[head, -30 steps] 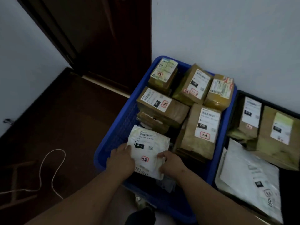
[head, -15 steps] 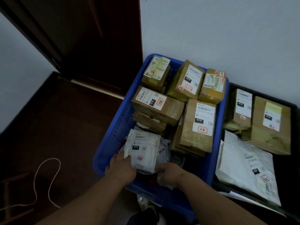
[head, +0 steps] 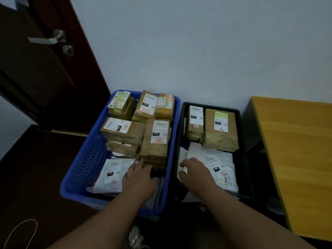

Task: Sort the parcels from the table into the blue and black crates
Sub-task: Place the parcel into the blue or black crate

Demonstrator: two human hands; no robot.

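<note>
The blue crate [head: 86, 164] stands on the floor against the wall, filled with several brown labelled boxes [head: 154, 139]. A white mailer bag [head: 113, 175] lies flat at its near end. My left hand [head: 138, 178] rests palm down beside that bag, fingers spread, holding nothing. To the right stands the black crate [head: 212, 106] with two brown boxes [head: 221, 130] at the back and a large white mailer bag [head: 219, 166] in front. My right hand [head: 195, 171] hovers over the left edge of that large bag with its fingers apart and curled.
A yellow wooden table [head: 296, 159] stands at the right, its top bare in view. A dark door [head: 45, 65] with a metal handle is at the left. A white cord [head: 21, 229] lies on the dark floor at the lower left. My shoe [head: 136, 238] shows below the crates.
Both hands have let go of the small white mailer, which now lies flat in the blue crate. My right hand moved right over the black crate. The view swung up and right, revealing the table.
</note>
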